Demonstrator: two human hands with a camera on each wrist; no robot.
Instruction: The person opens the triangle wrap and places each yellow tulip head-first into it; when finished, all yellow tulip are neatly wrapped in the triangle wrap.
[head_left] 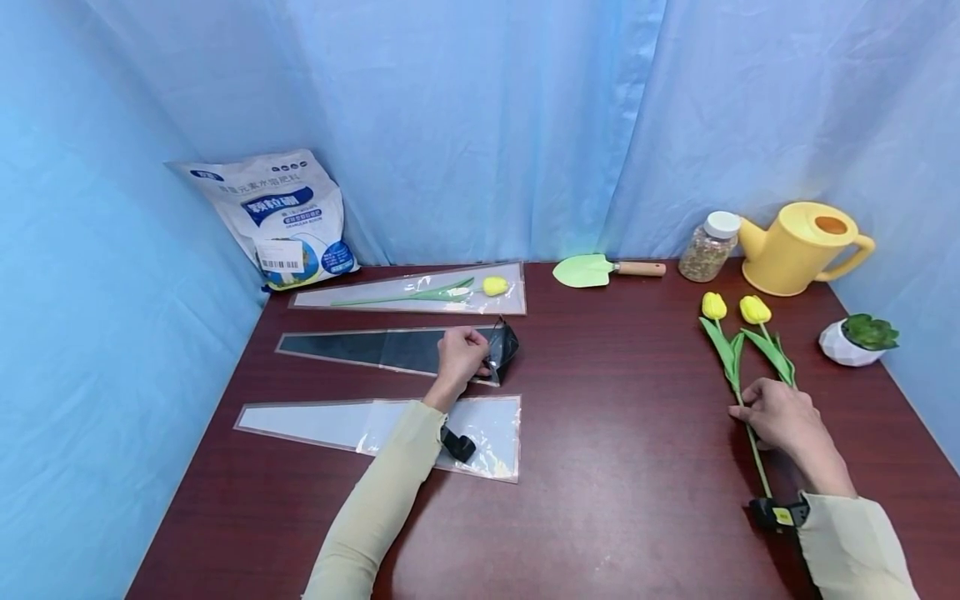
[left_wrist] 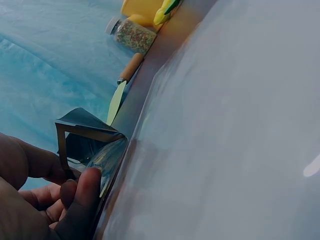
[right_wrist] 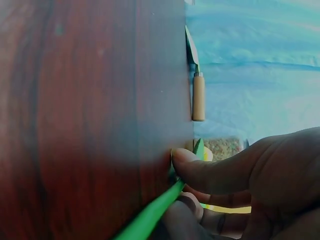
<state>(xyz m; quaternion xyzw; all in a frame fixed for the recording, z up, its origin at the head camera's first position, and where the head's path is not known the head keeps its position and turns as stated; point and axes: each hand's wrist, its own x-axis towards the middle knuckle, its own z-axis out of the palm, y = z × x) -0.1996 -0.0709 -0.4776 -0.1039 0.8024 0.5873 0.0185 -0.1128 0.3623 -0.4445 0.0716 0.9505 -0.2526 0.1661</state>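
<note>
My left hand (head_left: 461, 357) pinches the wide end of a tapered black flower sleeve (head_left: 352, 348) lying on the table. That end's mouth is lifted and gapes, as the left wrist view also shows. On the right, my right hand (head_left: 787, 421) holds the green stem of a yellow tulip (head_left: 714, 306) between thumb and fingers, low over the tabletop. A second yellow tulip (head_left: 755, 309) lies beside it, its lower stem hidden by the hand. Behind the black sleeve, a white sleeve (head_left: 318, 298) has another yellow tulip (head_left: 494, 287) lying along it. A flat white sleeve (head_left: 300, 422) lies nearer, under my left forearm.
A fertilizer bag (head_left: 277, 221) leans at the back left. Along the back stand a green trowel (head_left: 588, 271) with a wooden handle, a jar of granules (head_left: 705, 254) and a yellow watering can (head_left: 798, 250). A potted succulent (head_left: 851, 343) sits at the right edge.
</note>
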